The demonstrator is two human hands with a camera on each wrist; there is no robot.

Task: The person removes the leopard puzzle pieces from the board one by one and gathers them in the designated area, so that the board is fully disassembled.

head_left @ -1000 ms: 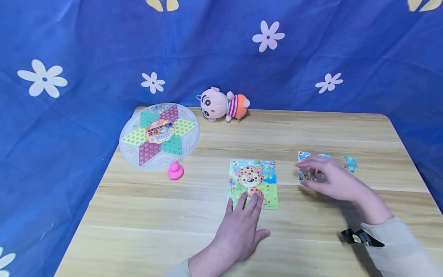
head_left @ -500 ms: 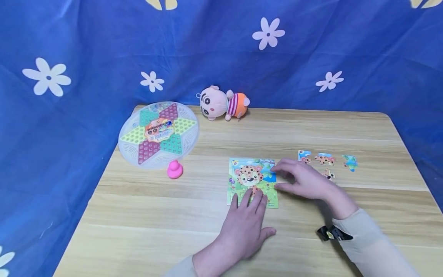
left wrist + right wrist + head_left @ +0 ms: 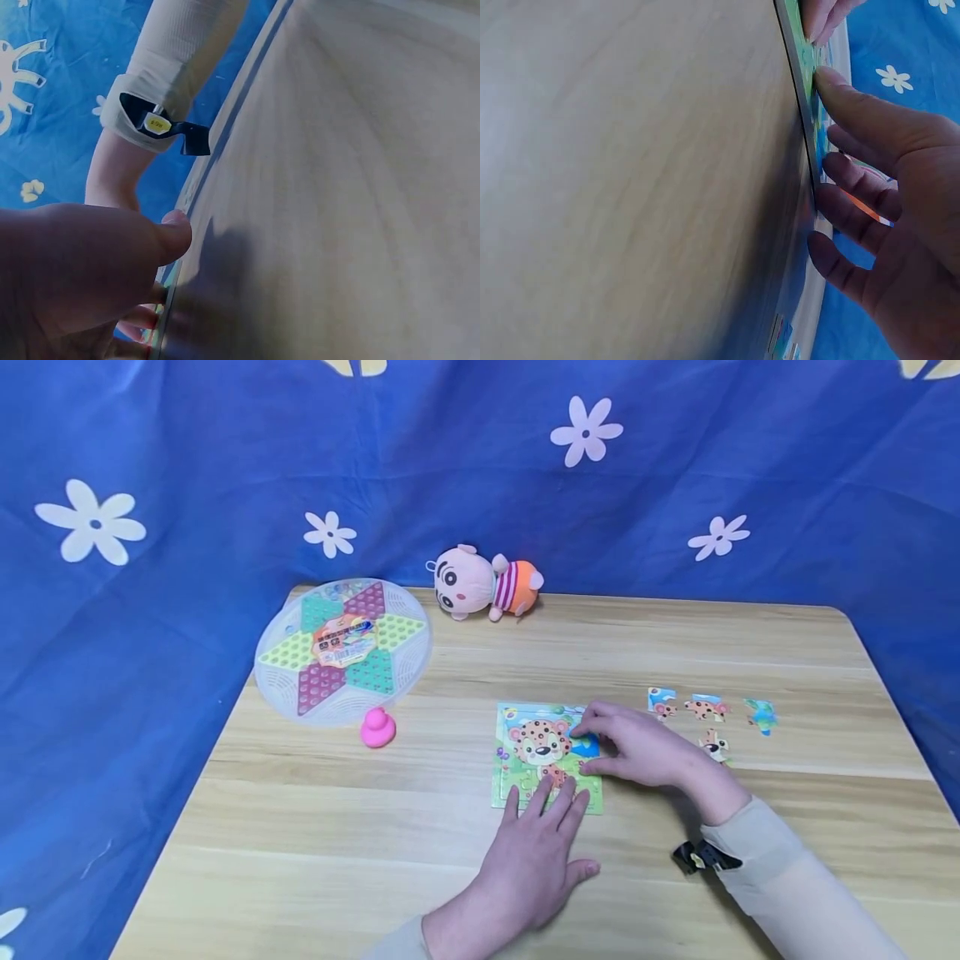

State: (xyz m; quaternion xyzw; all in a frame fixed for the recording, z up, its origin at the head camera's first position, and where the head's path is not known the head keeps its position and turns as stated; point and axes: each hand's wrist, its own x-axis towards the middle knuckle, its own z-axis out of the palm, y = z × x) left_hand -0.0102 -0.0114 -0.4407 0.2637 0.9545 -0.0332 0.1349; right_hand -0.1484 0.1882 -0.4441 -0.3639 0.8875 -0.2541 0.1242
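Observation:
A leopard jigsaw puzzle (image 3: pixel 536 747) lies flat in its tray on the table. My left hand (image 3: pixel 528 860) rests on its lower edge, fingers spread straight and thumb out to the side. At the puzzle's right side, my right hand (image 3: pixel 637 747) has its thumb and fingers bent around a puzzle piece, which is mostly hidden under the hand. The right wrist view shows the right thumb and fingertips (image 3: pixel 826 75) at the board's surface. Several loose pieces lie to the right, including a spotted piece (image 3: pixel 707 707) and a blue-green piece (image 3: pixel 762 717).
A round Chinese checkers board (image 3: pixel 345 652) lies at the back left, with a pink rubber duck (image 3: pixel 378 728) in front. A plush doll (image 3: pixel 483 583) lies at the table's back edge. A blue flowered cloth (image 3: pixel 450 460) hangs behind the wooden table (image 3: pixel 300 827).
My right hand has moved left from the loose pieces to the puzzle's right side; one piece is gone from their left end. My left hand has shifted slightly right along the lower edge.

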